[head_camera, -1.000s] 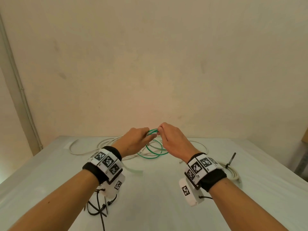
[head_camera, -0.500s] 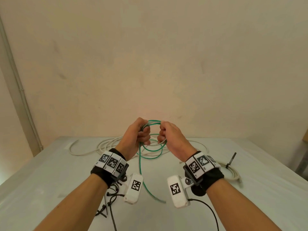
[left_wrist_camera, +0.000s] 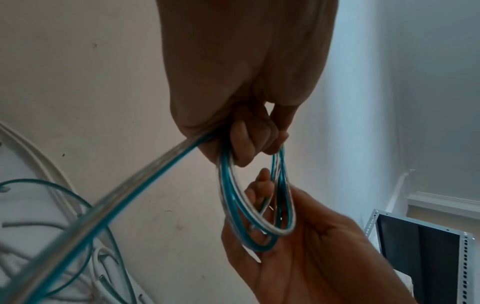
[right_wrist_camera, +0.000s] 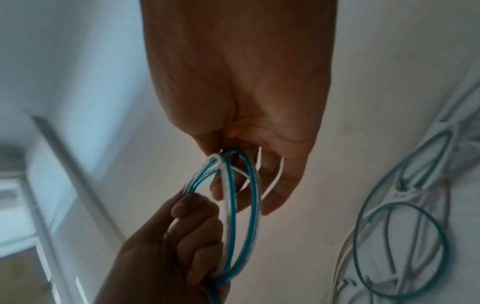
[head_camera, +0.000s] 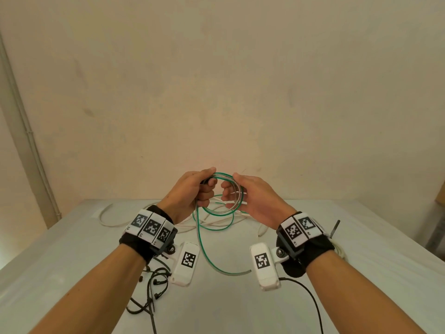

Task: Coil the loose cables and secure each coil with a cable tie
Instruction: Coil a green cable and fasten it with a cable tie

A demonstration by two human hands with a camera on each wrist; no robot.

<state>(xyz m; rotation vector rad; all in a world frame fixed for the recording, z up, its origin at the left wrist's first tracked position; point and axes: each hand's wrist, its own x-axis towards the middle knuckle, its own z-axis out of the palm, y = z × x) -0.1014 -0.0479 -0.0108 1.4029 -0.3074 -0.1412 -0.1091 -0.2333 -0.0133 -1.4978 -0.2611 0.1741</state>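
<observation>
Green cable: small coil being held above the tabletop, left hand gripping one side, right hand cradling the other with relaxed fingers, tail trailing down.

A bare indoor work corner, not a furnished living space.

A white table stands against a scuffed plain wall; a pipe climbs at 10 o'clock, and a perforated metal rack sits at 3 o'clock.
</observation>
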